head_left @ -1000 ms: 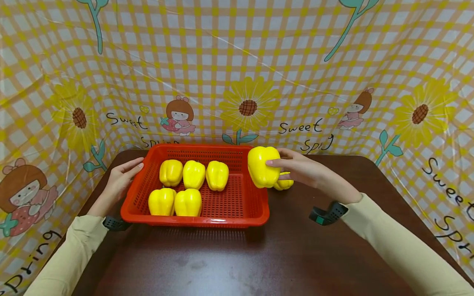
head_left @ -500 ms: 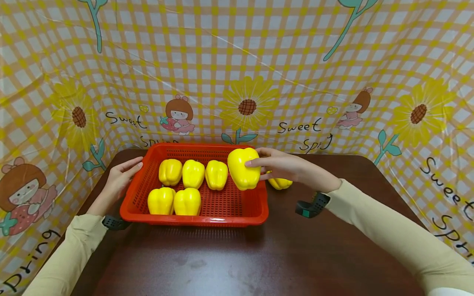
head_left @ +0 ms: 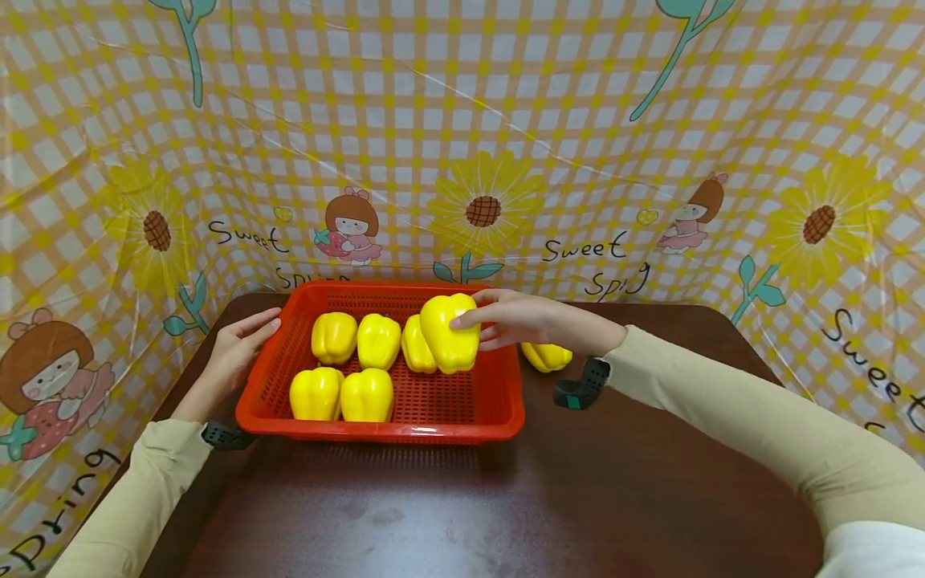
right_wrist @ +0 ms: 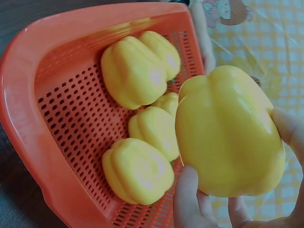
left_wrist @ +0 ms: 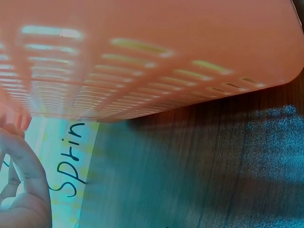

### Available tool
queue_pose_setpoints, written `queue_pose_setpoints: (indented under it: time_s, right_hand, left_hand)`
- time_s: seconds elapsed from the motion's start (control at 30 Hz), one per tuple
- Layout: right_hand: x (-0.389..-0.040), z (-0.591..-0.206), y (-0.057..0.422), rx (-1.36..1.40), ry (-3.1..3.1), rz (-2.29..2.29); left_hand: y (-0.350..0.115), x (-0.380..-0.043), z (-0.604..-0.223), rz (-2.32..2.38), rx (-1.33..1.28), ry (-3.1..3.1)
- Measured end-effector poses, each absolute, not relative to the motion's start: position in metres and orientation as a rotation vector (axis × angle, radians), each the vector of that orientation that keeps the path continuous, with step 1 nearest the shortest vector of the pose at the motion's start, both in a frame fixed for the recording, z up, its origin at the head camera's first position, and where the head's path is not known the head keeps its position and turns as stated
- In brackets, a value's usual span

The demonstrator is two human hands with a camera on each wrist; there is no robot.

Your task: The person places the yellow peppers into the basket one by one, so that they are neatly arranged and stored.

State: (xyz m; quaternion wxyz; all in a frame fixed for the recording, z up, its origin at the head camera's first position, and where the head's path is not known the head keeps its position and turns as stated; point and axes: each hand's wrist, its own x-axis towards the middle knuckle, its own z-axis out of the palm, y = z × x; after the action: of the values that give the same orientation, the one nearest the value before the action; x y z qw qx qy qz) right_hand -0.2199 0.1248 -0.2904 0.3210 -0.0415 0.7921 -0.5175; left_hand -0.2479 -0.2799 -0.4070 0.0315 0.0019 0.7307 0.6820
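Note:
A yellow bell pepper is gripped between the thumb and fingers of my right hand, held up over the right half of a red slotted basket. It partly covers another pepper in the back row. Several more yellow peppers lie in the basket's left and middle part. My left hand rests at the basket's left rim, fingers along its outer side. In the left wrist view that hand shows beside the basket wall. The right wrist view shows the held pepper close up.
One yellow pepper lies on the dark brown table just right of the basket, partly hidden behind its rim. A checked, sunflower-printed cloth hangs around the back and sides of the table.
My right hand has carried the pepper leftward, from the basket's right edge to over its inside, and it now overlaps the back-row pepper. My left hand and the basket stay in place.

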Motion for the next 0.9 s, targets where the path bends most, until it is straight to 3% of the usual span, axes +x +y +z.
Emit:
queue_pose_setpoints:
  time_s: [0.9]
  right_hand:
    - [-0.244, -0.324, 0.082, -0.069, 1.899, -1.116]
  left_hand:
    - [-0.281, -0.252, -0.409, 2.041, 0.021, 2.321]
